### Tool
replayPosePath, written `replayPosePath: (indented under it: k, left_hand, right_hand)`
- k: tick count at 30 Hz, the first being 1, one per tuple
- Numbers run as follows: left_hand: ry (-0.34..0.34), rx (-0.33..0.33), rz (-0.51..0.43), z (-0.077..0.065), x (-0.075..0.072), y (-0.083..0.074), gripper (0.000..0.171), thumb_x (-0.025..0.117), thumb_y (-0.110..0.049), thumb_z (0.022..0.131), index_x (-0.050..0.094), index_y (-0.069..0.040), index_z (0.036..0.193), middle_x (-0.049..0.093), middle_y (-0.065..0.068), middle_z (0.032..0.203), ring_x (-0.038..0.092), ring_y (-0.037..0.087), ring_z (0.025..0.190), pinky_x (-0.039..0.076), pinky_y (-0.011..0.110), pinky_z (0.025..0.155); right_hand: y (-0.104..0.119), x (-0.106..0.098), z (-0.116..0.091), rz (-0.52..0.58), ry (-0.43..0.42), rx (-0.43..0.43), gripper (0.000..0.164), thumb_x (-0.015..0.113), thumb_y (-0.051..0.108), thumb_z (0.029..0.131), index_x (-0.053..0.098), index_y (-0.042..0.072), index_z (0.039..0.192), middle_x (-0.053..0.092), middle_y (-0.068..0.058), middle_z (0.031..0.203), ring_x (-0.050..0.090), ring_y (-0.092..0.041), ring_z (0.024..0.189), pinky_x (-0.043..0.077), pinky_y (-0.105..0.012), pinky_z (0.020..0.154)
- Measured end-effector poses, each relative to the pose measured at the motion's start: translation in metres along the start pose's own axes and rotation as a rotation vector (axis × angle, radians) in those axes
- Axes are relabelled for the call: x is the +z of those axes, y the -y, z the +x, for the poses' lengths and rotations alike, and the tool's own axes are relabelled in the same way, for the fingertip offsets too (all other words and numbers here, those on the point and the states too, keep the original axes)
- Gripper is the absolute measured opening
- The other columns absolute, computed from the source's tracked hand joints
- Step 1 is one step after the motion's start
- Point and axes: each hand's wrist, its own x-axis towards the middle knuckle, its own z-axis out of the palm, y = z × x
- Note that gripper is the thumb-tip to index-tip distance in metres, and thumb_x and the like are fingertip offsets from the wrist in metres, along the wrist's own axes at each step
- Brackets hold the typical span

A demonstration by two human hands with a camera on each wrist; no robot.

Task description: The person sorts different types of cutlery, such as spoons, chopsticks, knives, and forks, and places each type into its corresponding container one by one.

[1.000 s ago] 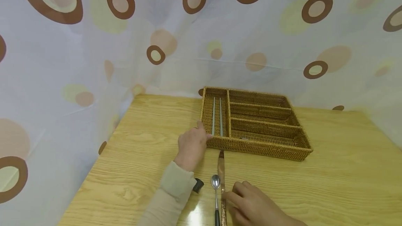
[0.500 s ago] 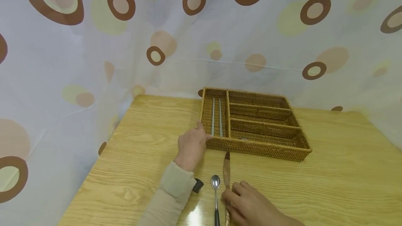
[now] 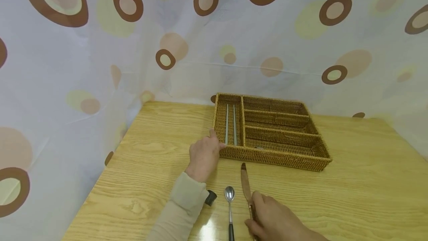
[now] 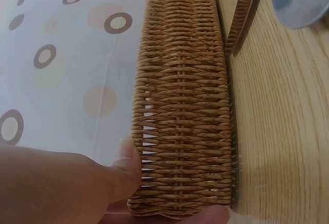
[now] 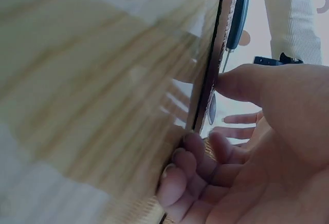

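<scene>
In the head view, a brown wicker cutlery tray (image 3: pixel 281 158) lies at the back of the table. My left hand (image 3: pixel 204 157) grips its near left corner, the thumb over the rim in the left wrist view and a finger low against the side. A table knife (image 3: pixel 245 183) points toward the tray, its tip just short of the front wall. Its handle is held between the thumb and fingers of my right hand (image 3: pixel 275 215); part of that handle is hidden. Left of the knife lies a spoon (image 3: pixel 229 194) with a dark handle.
Two light chopsticks (image 3: pixel 234 125) lie in the tray's left compartment. A small piece of silvery metal (image 3: pixel 259 148) shows behind its front wall. The wooden table (image 3: pixel 150 151) meets a patterned cloth (image 3: pixel 187 81) at the back and left. A black object (image 3: pixel 210 198) sits beside the left cuff.
The knife has moved right, away from the spoon, and its blade now slants. My right hand has gone from fingertips at the handle to a fuller hold. My left hand stays put.
</scene>
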Motion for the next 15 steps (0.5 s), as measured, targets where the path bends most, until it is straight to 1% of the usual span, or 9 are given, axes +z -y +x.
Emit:
replayPosePath:
  k: [3,6,10,15]
  left_hand:
    - [0.0,-0.002,-0.01,-0.0004,-0.0011,-0.0002,0.064,0.051,-0.044,0.088,0.041,0.003,0.131,0.034,-0.003,0.048,0.025,0.007,0.039,0.021,0.019,0.034]
    - [0.021,-0.014,-0.024,-0.0003,-0.0025,-0.0005,0.065,0.05,-0.044,0.089,0.039,0.003,0.132,0.033,-0.004,0.048,0.025,0.007,0.04,0.021,0.019,0.035]
    - [0.043,-0.023,-0.022,0.0,-0.003,-0.0007,0.066,0.049,-0.045,0.089,0.038,0.003,0.133,0.031,-0.005,0.048,0.024,0.007,0.04,0.021,0.019,0.035]
    - [0.05,-0.019,-0.019,0.0002,-0.0019,-0.0008,0.067,0.048,-0.046,0.089,0.037,0.003,0.134,0.029,-0.005,0.048,0.023,0.007,0.04,0.019,0.019,0.035]
  right_hand:
    - [0.0017,-0.0014,-0.0015,-0.041,0.024,0.082,0.029,0.064,0.036,0.083,0.045,0.014,0.079,0.042,0.008,0.064,0.037,-0.004,0.053,0.035,-0.023,0.044]
    - [0.0032,-0.002,-0.0018,-0.074,0.051,0.142,0.028,0.06,0.037,0.085,0.046,0.016,0.072,0.041,0.008,0.06,0.036,-0.005,0.05,0.035,-0.024,0.042]
    - [0.0033,-0.0011,-0.0002,-0.086,0.052,0.169,0.026,0.058,0.029,0.086,0.047,0.016,0.066,0.04,0.008,0.054,0.035,-0.006,0.045,0.033,-0.025,0.038]
    - [0.0023,-0.0003,0.0006,-0.093,0.024,0.164,0.022,0.058,0.02,0.08,0.045,0.017,0.062,0.038,0.008,0.05,0.032,-0.006,0.042,0.03,-0.025,0.035]
